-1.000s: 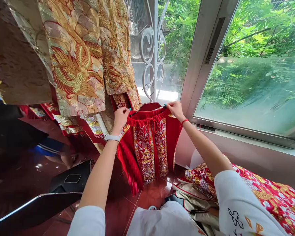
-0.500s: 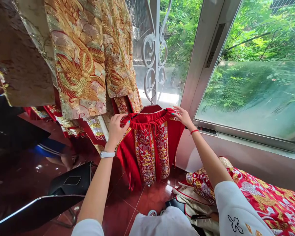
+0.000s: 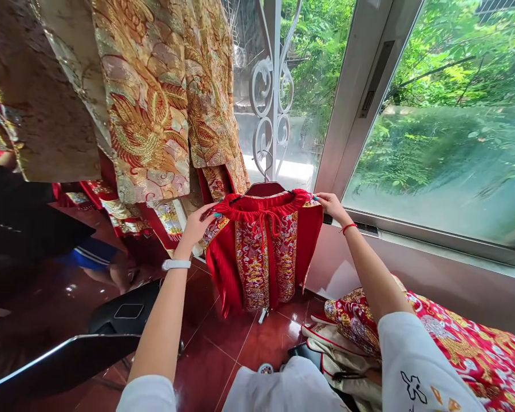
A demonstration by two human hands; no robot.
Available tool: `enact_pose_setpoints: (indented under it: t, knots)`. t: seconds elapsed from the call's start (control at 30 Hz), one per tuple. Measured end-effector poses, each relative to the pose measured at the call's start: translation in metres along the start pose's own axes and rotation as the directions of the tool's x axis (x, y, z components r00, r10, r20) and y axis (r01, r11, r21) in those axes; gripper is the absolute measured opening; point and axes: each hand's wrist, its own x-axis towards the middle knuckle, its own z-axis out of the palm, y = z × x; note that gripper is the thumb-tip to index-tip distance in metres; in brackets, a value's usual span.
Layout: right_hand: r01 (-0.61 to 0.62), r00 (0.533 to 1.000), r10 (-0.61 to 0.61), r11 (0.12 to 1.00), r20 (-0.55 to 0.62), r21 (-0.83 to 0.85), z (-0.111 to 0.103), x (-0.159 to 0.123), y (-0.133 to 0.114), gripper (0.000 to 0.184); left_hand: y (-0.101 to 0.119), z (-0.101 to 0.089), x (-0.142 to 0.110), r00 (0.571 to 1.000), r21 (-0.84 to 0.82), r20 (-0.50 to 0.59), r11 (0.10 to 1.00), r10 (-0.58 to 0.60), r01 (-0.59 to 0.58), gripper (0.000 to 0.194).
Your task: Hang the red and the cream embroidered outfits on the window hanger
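A red skirt (image 3: pixel 261 252) with gold embroidered panels hangs from a dark red hanger (image 3: pixel 264 186) in front of the window. My left hand (image 3: pixel 199 224) rests on the left end of its gathered waistband, fingers closed on the cloth. My right hand (image 3: pixel 331 206) pinches the right end of the waistband by the hanger's tip. A white band sits on my left wrist, a red cord on my right.
Gold and red brocade garments (image 3: pixel 154 103) hang close on the left. A white scrolled window grille (image 3: pixel 270 91) and a window frame (image 3: pixel 356 103) stand behind. More embroidered red cloth (image 3: pixel 455 337) lies at lower right. A dark chair (image 3: pixel 68 355) stands on the red tiled floor.
Both hands slid outward and slightly down along the waistband, off the hanger's shoulders. The skirt now hangs spread wider on the hanger.
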Motion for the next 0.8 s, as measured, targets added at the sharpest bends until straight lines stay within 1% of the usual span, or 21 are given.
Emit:
enact_pose_setpoints:
  t: [0.07, 0.1, 0.17, 0.2, 0.23, 0.27, 0.3, 0.37, 0.4, 0.43, 0.47, 0.5, 0.57, 0.63, 0.7, 0.73, 0.8]
  knots:
    - [-0.035, 0.996, 0.032, 0.999, 0.082, 0.032, -0.003, -0.008, 0.002, 0.055, -0.013, -0.004, -0.01, 0.999, -0.084, 0.0, 0.996, -0.039, 0.039, 0.067]
    - [-0.021, 0.994, 0.017, 0.999, 0.107, 0.044, -0.002, -0.014, 0.004, 0.059, -0.021, -0.004, -0.017, 0.999, -0.097, -0.005, 0.994, -0.054, 0.053, 0.077]
    - [0.04, 0.992, -0.044, 0.998, 0.122, 0.04, 0.003, -0.026, 0.009, 0.074, -0.033, 0.001, -0.035, 0.996, -0.065, -0.018, 0.995, -0.084, 0.082, 0.093]
    - [0.07, 0.991, -0.071, 0.997, 0.11, 0.015, 0.007, -0.032, 0.012, 0.08, -0.037, 0.006, -0.044, 0.994, -0.026, -0.033, 0.995, -0.102, 0.101, 0.097]
    - [0.094, 0.993, -0.091, 0.995, 0.081, -0.027, 0.012, -0.037, 0.015, 0.082, -0.04, 0.012, -0.052, 0.99, 0.025, -0.063, 0.992, -0.124, 0.125, 0.098]
    - [0.111, 0.993, -0.108, 0.99, 0.037, -0.085, 0.017, -0.04, 0.017, 0.078, -0.042, 0.02, -0.06, 0.983, 0.084, -0.111, 0.984, -0.146, 0.156, 0.097]
    - [0.122, 0.992, -0.124, 0.981, -0.008, -0.15, 0.021, -0.042, 0.019, 0.07, -0.041, 0.027, -0.065, 0.969, 0.147, -0.179, 0.969, -0.169, 0.196, 0.092]
    - [0.13, 0.985, -0.156, 0.951, -0.074, -0.281, 0.026, -0.044, 0.021, 0.057, -0.038, 0.039, -0.072, 0.926, 0.268, -0.319, 0.917, -0.204, 0.295, 0.075]
    - [0.131, 0.983, -0.166, 0.933, -0.079, -0.336, 0.026, -0.043, 0.021, 0.054, -0.035, 0.042, -0.074, 0.908, 0.326, -0.362, 0.884, -0.211, 0.336, 0.067]
    - [0.133, 0.983, -0.17, 0.918, -0.066, -0.374, 0.023, -0.041, 0.02, 0.054, -0.032, 0.042, -0.075, 0.902, 0.384, -0.378, 0.851, -0.21, 0.359, 0.062]
    - [0.141, 0.985, -0.168, 0.909, -0.036, -0.392, 0.018, -0.038, 0.018, 0.054, -0.03, 0.04, -0.075, 0.909, 0.444, -0.363, 0.821, -0.203, 0.36, 0.058]
    - [0.152, 0.987, -0.161, 0.905, 0.009, -0.396, 0.012, -0.035, 0.016, 0.053, -0.028, 0.036, -0.075, 0.926, 0.5, -0.324, 0.796, -0.194, 0.342, 0.058]
    - [0.173, 0.982, -0.13, 0.908, 0.137, -0.381, -0.003, -0.027, 0.009, 0.046, -0.025, 0.023, -0.073, 0.958, 0.589, -0.225, 0.758, -0.179, 0.28, 0.061]
    - [0.167, 0.961, -0.068, 0.915, 0.267, -0.367, -0.015, -0.019, 0.002, 0.036, -0.023, 0.012, -0.07, 0.97, 0.636, -0.166, 0.732, -0.179, 0.244, 0.065]
    - [0.135, 0.933, -0.002, 0.93, 0.361, -0.343, -0.021, -0.015, -0.003, 0.03, -0.022, 0.007, -0.068, 0.967, 0.64, -0.161, 0.726, -0.195, 0.253, 0.066]
    - [0.114, 0.921, 0.02, 0.941, 0.389, -0.318, -0.021, -0.015, -0.005, 0.031, -0.021, 0.008, -0.068, 0.963, 0.624, -0.173, 0.733, -0.206, 0.269, 0.067]
    - [0.069, 0.91, 0.044, 0.964, 0.412, -0.256, -0.017, -0.022, -0.006, 0.041, -0.019, 0.015, -0.071, 0.952, 0.568, -0.222, 0.766, -0.21, 0.301, 0.068]
